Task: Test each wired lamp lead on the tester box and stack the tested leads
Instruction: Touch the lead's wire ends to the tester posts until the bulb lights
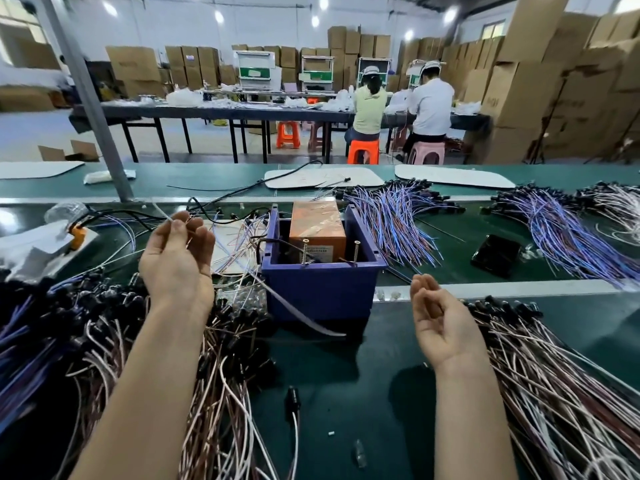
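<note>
Fingers [199,233] of the left hand [176,261] curl palm-up and pinch a thin lead [164,213] at their tips, raised over the left half of the bench [346,393].

The lead is blurred, so its far end cannot be followed. Mid-bench stands the tester box [322,289], with two upright screws [305,251] at its near wall. The right hand [443,323], just right of the box, is curled thumb to finger. A hair-thin wire [401,274] reaches its tips, but whether it is gripped is too fine to tell. One heap [214,393] of leads fills the near left corner, and a second heap [554,393] lies along the near right edge. This looks like a lead being brought up for testing. Next, each bare end needs to be set on a screw.
</note>
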Available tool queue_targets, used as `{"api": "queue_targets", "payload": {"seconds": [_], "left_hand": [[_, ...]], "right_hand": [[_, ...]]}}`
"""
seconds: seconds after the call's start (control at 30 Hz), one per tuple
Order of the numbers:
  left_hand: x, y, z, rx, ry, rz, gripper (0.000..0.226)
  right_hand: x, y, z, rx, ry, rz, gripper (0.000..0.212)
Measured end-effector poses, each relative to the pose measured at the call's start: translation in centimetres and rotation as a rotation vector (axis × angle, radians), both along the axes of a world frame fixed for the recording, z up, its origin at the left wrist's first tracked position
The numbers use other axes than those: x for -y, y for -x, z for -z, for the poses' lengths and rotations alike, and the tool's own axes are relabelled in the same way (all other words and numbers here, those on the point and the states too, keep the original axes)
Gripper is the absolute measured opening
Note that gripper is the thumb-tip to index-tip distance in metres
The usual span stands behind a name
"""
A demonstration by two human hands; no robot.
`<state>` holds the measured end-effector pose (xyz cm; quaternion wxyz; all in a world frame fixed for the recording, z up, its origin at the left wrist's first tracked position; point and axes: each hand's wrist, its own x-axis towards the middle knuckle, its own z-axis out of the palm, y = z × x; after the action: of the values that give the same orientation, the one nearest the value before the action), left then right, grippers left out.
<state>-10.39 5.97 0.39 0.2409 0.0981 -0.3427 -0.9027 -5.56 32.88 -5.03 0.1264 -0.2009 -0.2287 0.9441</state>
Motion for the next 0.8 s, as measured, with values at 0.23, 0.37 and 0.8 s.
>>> {"api": "queue_targets", "payload": {"seconds": [0.23, 0.37, 0.8], "left_hand": [[0.1, 0.0, 0.1, -0.009, 0.08, -0.058, 0.02], [-0.1, -0.1, 0.1, -0.015, 0.106, -0.046, 0.017], [0.6, 0.1, 0.1, 0.005, 0.186, -0.16, 0.019]], "right_hand": [[1.4, -0.3, -0.5, 0.056, -0.851, -0.268, 0.029], [3.5, -0.7, -1.6, -0.029, -1.185, -0.567, 0.025], [14.3, 1.0, 2.4, -0.189, -1.737, -0.765, 0.023]]}}
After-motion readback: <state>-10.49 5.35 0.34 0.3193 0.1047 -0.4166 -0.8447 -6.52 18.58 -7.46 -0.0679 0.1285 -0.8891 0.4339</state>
